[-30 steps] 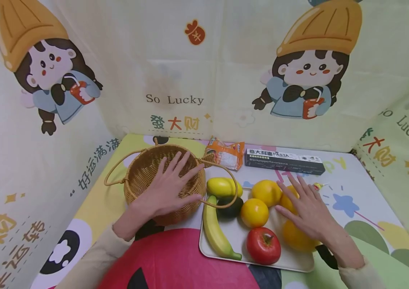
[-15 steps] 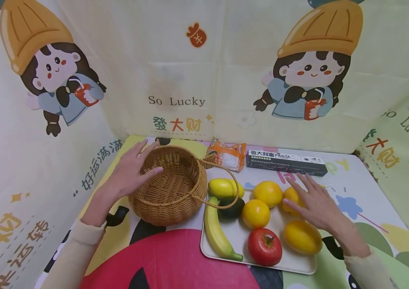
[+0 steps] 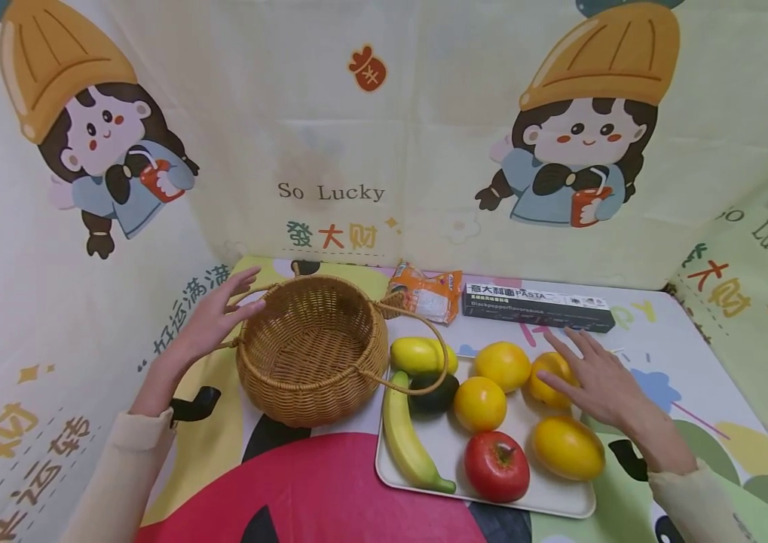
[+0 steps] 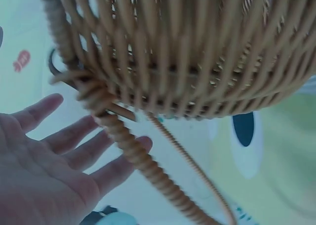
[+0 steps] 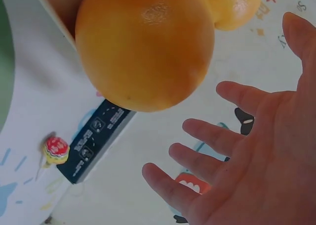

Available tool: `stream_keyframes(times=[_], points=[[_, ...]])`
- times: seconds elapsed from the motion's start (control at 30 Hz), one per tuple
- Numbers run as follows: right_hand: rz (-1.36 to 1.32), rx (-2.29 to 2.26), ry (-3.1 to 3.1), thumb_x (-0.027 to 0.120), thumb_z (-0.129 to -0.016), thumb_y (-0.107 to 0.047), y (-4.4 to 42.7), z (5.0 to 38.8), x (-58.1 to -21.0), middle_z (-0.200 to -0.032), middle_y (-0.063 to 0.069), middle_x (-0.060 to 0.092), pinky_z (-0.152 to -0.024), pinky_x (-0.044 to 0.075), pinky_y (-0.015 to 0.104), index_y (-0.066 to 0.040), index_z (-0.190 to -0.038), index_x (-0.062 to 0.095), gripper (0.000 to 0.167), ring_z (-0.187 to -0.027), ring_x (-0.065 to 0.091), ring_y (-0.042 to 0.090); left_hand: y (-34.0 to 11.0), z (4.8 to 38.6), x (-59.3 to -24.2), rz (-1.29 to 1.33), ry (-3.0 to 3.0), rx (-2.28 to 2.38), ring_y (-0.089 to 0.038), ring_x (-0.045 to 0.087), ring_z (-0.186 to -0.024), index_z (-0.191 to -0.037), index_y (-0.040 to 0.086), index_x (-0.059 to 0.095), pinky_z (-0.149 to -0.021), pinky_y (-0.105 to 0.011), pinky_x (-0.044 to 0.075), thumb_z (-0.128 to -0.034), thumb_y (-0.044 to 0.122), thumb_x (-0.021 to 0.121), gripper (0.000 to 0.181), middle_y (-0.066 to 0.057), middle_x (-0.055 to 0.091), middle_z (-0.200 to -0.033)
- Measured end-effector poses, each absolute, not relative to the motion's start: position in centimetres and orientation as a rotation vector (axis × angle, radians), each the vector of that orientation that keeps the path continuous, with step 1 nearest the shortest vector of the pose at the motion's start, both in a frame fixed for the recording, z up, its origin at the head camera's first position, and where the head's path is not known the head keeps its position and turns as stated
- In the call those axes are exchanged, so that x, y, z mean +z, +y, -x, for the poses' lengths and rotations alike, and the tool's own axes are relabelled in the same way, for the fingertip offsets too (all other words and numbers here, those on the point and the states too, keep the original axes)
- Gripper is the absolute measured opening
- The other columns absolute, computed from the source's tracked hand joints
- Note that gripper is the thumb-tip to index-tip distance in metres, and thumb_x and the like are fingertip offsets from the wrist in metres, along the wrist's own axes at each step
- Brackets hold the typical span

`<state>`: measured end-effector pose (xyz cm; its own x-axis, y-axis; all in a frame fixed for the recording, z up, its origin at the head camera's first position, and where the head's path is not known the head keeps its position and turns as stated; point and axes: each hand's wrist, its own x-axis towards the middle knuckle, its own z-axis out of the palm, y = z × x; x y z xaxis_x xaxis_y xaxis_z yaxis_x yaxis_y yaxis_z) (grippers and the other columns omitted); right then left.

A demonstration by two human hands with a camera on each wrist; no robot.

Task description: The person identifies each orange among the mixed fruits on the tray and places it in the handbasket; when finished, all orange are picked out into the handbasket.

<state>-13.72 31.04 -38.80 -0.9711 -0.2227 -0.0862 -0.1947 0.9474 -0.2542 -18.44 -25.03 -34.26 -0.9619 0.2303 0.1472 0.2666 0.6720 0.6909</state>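
Left hand (image 3: 217, 320): released, its slightly bent fingers apart and grasping nothing, poised at the outer left side of the wicker basket (image 3: 316, 396). The forearm rises to it from the lower left. In the left wrist view the basket handle (image 4: 143, 160) passes in front of the fingertips; whether they touch it cannot be told.

Right hand (image 3: 601, 385): likewise released, palm down with fingers spread, over the far right part of the tray (image 3: 448, 452). An orange (image 3: 551, 381) lies just beside its thumb, partly covered by the fingers; a yellow oval fruit (image 3: 569, 448) lies on its near side. To its left on the tray are the red fruit (image 3: 497, 465) and the banana (image 3: 405, 434). Beyond its fingertips, on the worktop (image 3: 634, 335), lies the pasta box (image 3: 536, 305).

Compared with one second earlier, the left hand has left its place over the basket's opening for the far side from the tray, exposing the interior. The right hand has shifted slightly rightward, uncovering the yellow oval fruit. The basket and fruits keep their places.
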Motion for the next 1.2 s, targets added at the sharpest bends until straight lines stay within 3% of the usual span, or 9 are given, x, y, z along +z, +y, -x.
stream_keyframes(times=[0.17, 0.3, 0.43, 0.53, 0.7, 0.93, 1.2], points=[[0.321, -0.391, 2.968, 0.050, -0.091, -0.060, 31.1, 13.9, -39.0, -0.152, 0.031, 0.016, -0.101, 0.011, 0.075, -0.013, -0.153, 0.025, 0.081, -0.135, 0.012, 0.056, -25.9, 18.6, -35.1, 0.378, -2.766, -1.424, -0.045, 0.038, -0.132, -0.149, 0.007, 0.030, -0.100, -0.064, 0.035, -0.0988, 0.029, 0.052, 0.059, -0.026, 0.039, -0.145], [0.311, -0.394, 2.951, 0.049, -0.091, -0.061, 31.2, 14.0, -39.1, -0.152, 0.032, 0.015, -0.101, 0.009, 0.075, -0.013, -0.153, 0.023, 0.083, -0.135, 0.011, 0.056, -26.4, 18.9, -35.9, 0.377, -2.698, -1.574, -0.034, 0.051, -0.123, -0.146, 0.005, 0.035, -0.092, -0.040, 0.051, -0.0996, 0.027, 0.051, 0.054, -0.026, 0.046, -0.140], [0.310, -0.395, 2.937, 0.049, -0.091, -0.061, 31.3, 14.1, -39.3, -0.152, 0.032, 0.015, -0.102, 0.009, 0.075, -0.013, -0.153, 0.022, 0.083, -0.134, 0.011, 0.057, -26.9, 18.9, -36.6, 0.386, -2.627, -1.702, -0.012, 0.059, -0.111, -0.139, -0.003, 0.041, -0.081, -0.022, 0.052, -0.0996, 0.023, 0.052, 0.048, -0.028, 0.051, -0.132], [0.313, -0.390, 2.931, 0.048, -0.091, -0.062, 31.3, 14.2, -39.3, -0.152, 0.032, 0.015, -0.102, 0.010, 0.075, -0.013, -0.153, 0.022, 0.083, -0.134, 0.012, 0.057, -27.2, 18.9, -36.9, 0.372, -2.605, -1.751, -0.002, 0.060, -0.105, -0.134, -0.008, 0.045, -0.080, -0.022, 0.053, -0.0993, 0.022, 0.052, 0.047, -0.021, 0.055, -0.127], [0.305, -0.378, 2.914, 0.048, -0.090, -0.063, 31.3, 14.4, -39.4, -0.152, 0.032, 0.018, -0.100, 0.014, 0.076, -0.012, -0.152, 0.026, 0.083, -0.133, 0.016, 0.057, -27.6, 19.0, -37.1, 0.334, -2.619, -1.764, -0.002, 0.062, -0.101, -0.131, -0.010, 0.049, -0.079, -0.025, 0.054, -0.0982, 0.023, 0.054, 0.047, -0.003, 0.061, -0.118], [0.295, -0.369, 2.883, 0.050, -0.088, -0.066, 31.0, 15.0, -39.7, -0.149, 0.030, 0.024, -0.097, 0.023, 0.075, -0.009, -0.148, 0.034, 0.085, -0.130, 0.025, 0.056, -27.9, 19.2, -37.6, 0.257, -2.682, -1.729, -0.002, 0.065, -0.096, -0.130, -0.005, 0.054, -0.079, -0.025, 0.054, -0.0973, 0.026, 0.057, 0.045, 0.002, 0.064, -0.115], [0.343, -0.422, 2.841, 0.065, -0.080, -0.061, 30.9, 15.6, -40.4, -0.147, 0.029, 0.029, -0.094, 0.030, 0.073, -0.010, -0.147, 0.037, 0.089, -0.127, 0.032, 0.053, -28.0, 19.5, -38.0, 0.202, -2.735, -1.700, -0.004, 0.066, -0.094, -0.130, -0.002, 0.054, -0.080, -0.026, 0.053, -0.0958, 0.033, 0.059, 0.050, 0.004, 0.062, -0.115]])
